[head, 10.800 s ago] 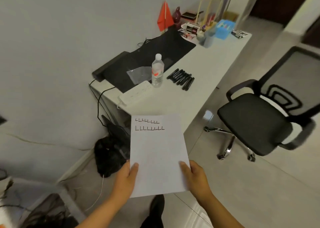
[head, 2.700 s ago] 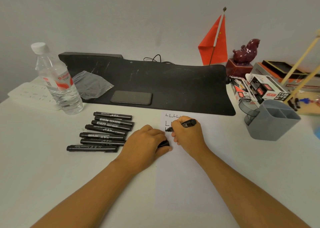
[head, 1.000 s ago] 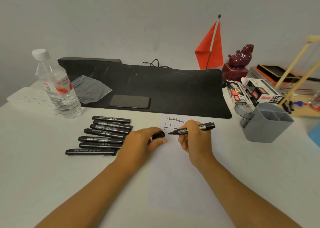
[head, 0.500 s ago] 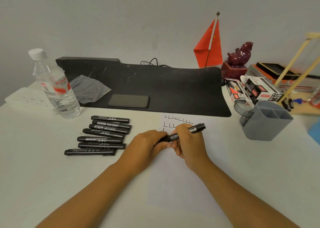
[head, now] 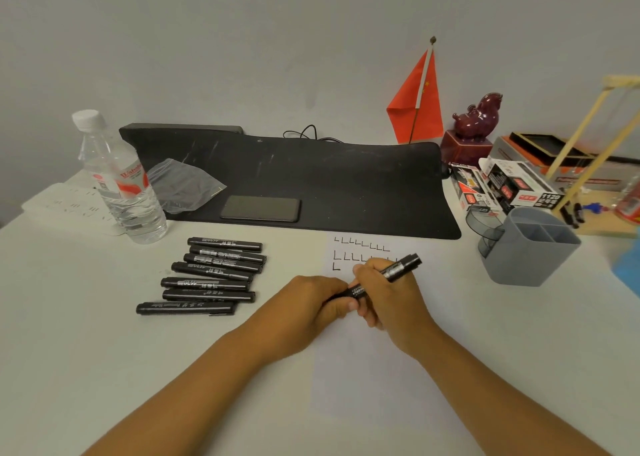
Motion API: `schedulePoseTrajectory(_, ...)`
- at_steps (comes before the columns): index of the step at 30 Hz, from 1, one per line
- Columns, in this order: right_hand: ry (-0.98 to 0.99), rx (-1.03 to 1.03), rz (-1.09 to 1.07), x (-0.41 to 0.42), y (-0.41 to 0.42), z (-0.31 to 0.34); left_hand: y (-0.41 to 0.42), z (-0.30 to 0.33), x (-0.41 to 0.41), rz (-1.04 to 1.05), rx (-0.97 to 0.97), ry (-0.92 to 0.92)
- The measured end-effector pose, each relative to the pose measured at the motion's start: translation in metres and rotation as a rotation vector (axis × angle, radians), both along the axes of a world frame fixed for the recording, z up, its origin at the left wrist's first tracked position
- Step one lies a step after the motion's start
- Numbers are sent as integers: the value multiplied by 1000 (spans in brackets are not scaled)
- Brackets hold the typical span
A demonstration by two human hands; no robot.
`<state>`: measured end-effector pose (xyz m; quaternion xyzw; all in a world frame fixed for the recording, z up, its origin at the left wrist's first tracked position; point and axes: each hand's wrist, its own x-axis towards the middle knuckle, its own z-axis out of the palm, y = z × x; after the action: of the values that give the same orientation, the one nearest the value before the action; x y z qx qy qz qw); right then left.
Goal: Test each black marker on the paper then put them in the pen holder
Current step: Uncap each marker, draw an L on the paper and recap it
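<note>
Hands meet at the centre of the frame, over the paper (head: 367, 379). We have our right hand (head: 388, 299) wrapped round the barrel of one marker (head: 398, 270), which slants up to the right with its far end poking out above the knuckles. Our left hand (head: 311, 303) is curled tight on the marker's lower end; whether a cap sits under those fingers, we cannot tell.

On the paper's top edge, just above our hands, we see two rows of small L marks (head: 362, 243) and a single L (head: 336, 267) starting a third row.

Left of centre, seven more markers (head: 211, 275) lie side by side on the table (head: 86, 351), capped and roughly parallel, well apart from the paper.

At the right edge stands the holder (head: 530, 258), a grey box with inner dividers. We see nothing in the compartments that face us, though their floors are partly hidden. A smoky clear drawer (head: 483, 225) juts from its left side; we cannot make out any contents.

Toward the upper left a bottle (head: 121, 182) stands upright beside a power strip (head: 65, 206). Behind the markers a black mat (head: 311, 178) carries a phone (head: 261, 209) and a crumpled plastic bag (head: 181, 187). At the upper right we see a red flag (head: 417, 99), a dark red figurine (head: 479, 114) and printed boxes (head: 509, 187).
</note>
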<state>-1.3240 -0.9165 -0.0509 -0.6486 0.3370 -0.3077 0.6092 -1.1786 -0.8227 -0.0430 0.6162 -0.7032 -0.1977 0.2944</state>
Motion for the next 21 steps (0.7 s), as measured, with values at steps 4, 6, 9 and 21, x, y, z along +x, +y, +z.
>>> schedulePoseTrajectory(4,106,22,-53,-14,-20,23,30,8,33,216,-126,-318)
schedulePoseTrajectory(6,224,-113,-158,-33,-39,31,57,9,60,303,-157,-471)
schedulePoseTrajectory(9,707,-541,-309,-64,-68,31,95,8,92,412,-111,-659)
schedulePoseTrajectory(21,1274,-720,-434,-92,-77,-29,101,-11,110,397,-48,-761)
